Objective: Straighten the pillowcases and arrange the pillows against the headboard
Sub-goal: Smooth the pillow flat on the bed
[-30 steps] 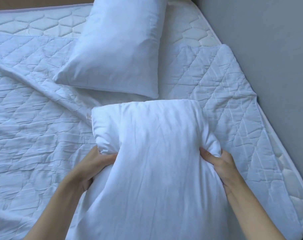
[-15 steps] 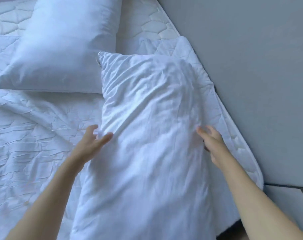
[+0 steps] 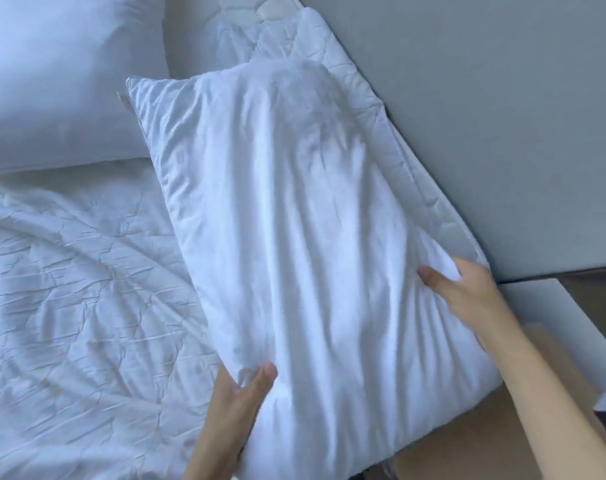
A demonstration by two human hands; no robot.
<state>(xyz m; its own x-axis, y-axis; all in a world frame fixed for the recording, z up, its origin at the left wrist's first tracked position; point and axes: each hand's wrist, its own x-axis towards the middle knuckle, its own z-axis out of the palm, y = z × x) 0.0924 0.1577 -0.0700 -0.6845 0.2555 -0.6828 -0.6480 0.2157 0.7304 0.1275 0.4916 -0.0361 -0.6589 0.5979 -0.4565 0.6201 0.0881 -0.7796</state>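
Observation:
A white pillow in a creased pillowcase (image 3: 312, 237) lies lengthwise along the right edge of the bed, its far end towards the top of the view. My left hand (image 3: 239, 403) grips its near left edge, thumb on top. My right hand (image 3: 468, 292) pinches the near right edge, with fabric bunched between thumb and fingers. A second, smoother white pillow (image 3: 62, 81) rests at the upper left of the bed, close to the first pillow's far left corner. No headboard shows.
A wrinkled white quilt (image 3: 69, 306) covers the bed on the left. The bare quilted mattress (image 3: 253, 8) shows at the top. A grey wall (image 3: 502, 116) runs along the right side. A white ledge (image 3: 554, 306) and brown floor (image 3: 468, 452) lie at the lower right.
Both hands slid back towards me along the pillow's sides and closed on its near edges. The pillow now lies flatter and angled along the bed's right edge. The view shifted right.

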